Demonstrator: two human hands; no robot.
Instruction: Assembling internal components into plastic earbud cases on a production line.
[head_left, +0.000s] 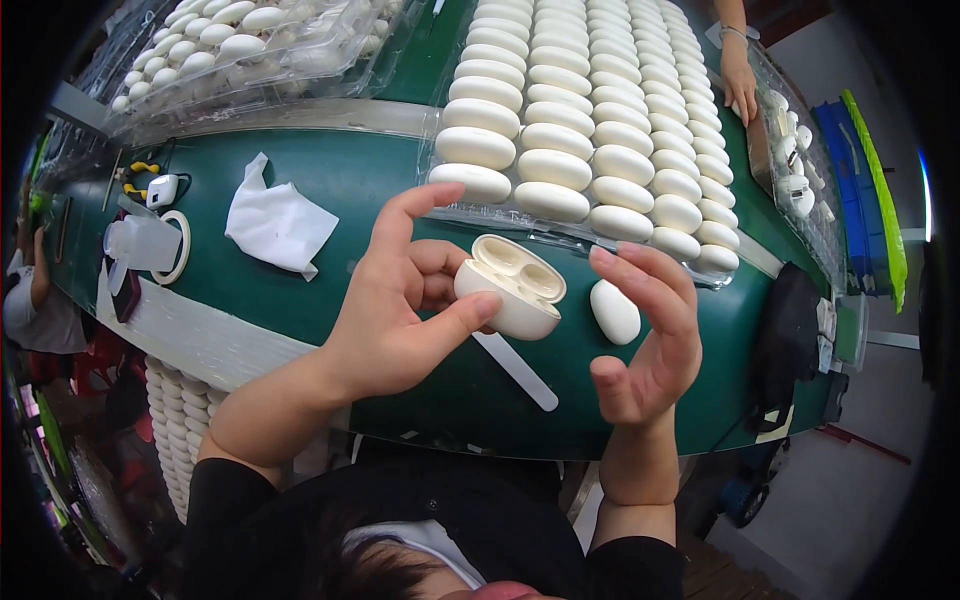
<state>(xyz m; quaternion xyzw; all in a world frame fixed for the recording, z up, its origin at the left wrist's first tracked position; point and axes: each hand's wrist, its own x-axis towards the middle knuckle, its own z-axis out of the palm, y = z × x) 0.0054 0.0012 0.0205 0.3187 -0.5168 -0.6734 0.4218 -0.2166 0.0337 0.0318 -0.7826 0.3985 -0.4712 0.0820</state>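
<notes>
One small white case half (510, 290), oval with two hollow wells inside, sits in the left hand (400, 310), above the green table (330, 180). The thumb presses its lower side and the bent fingers support the back, while the index finger points up freely. The right hand (650, 335) is released, fingers curved, just beside the case but not touching it. I judge the case as light, stiff and smooth plastic, so it can slip; the safest hold looks to be on the two long outer sides, not on the thin rim of the wells.

Beyond the hands, a clear plastic tray (450, 195) holds many rows of white oval shells. One loose shell (614, 311) lies near the right fingers. A white flat strip (515, 370) lies under the case, and a white cloth (275, 225) lies at the left. Another person's hand (738, 75) reaches in at the far right.
</notes>
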